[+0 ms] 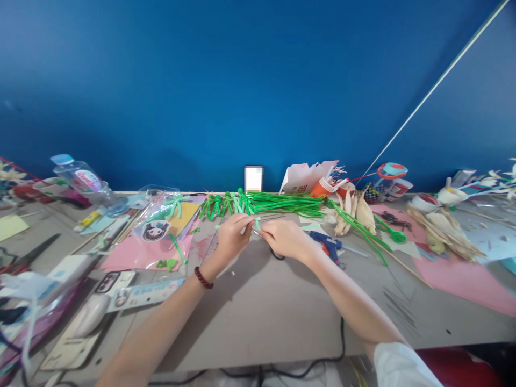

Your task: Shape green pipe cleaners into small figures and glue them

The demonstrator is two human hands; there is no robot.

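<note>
While both hands meet over the middle of the grey surface (pixel 258 322), the right hand (pixel 285 239) has its fingers pressed together, thumb against forefinger, pinching the lower end of a short, pale-green fuzzy strip (pixel 258 221). The strip stands in the gap between the two hands. The left hand (pixel 233 236) has its fingers curled inward, with the tips just beside the strip; whether they grip it I cannot tell. A dark red beaded bracelet (pixel 203 278) circles the left wrist.

From the hands, with 12 o'clock towards the blue wall (pixel 226 97), a row of bunched green fuzzy pieces (pixel 217 206) lies at 11, and a sheaf of long, bright-green fuzzy stems (pixel 290 203) at 1. Together they fill the strip of surface before the wall. At 2 sits an orange paper cup (pixel 320 188); between 2 and 3, dry, tan husks (pixel 365 215). A blue glue gun (pixel 331 244) lies at 3, close to the right forearm. At 9 is a clear plastic bag (pixel 139 231) with a cartoon sticker, and farther out, towards 10, a clear bottle with a blue cap (pixel 86 180).

The right hand's far fingers are hidden behind its back, both forearms run out of the frame, and a pixelated white rectangle (pixel 253 179) at 12 is unreadable.
</note>
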